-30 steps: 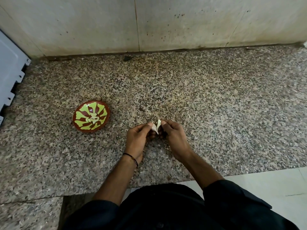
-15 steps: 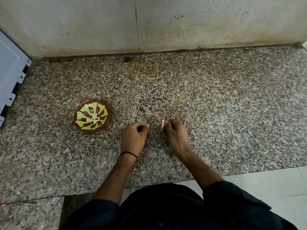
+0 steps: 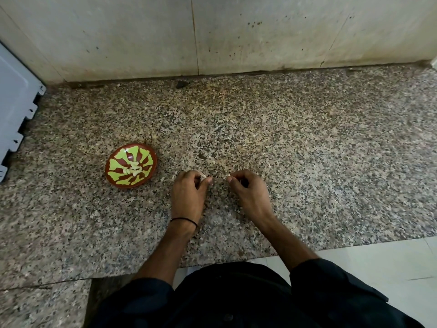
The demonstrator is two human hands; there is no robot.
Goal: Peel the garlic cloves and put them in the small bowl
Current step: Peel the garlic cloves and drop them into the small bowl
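Curling over the granite counter (image 3: 307, 162), the left hand (image 3: 189, 192) is seen pinching a tiny pale bit (image 3: 203, 177); whether anything's gripped in the curled right hand (image 3: 248, 191) can't be told. Peeled garlic cloves (image 3: 133, 170) are piled in the small bowl (image 3: 115, 165) just left.

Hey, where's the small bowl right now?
In the head view, the small bowl sits on the granite counter, just left of the left hand, apart from it.

No legible writing.
Neither the red-and-green patterned small bowl (image 3: 113, 165), the speckled granite counter (image 3: 307, 162) nor the pale wall (image 3: 260, 31) bears readable text.
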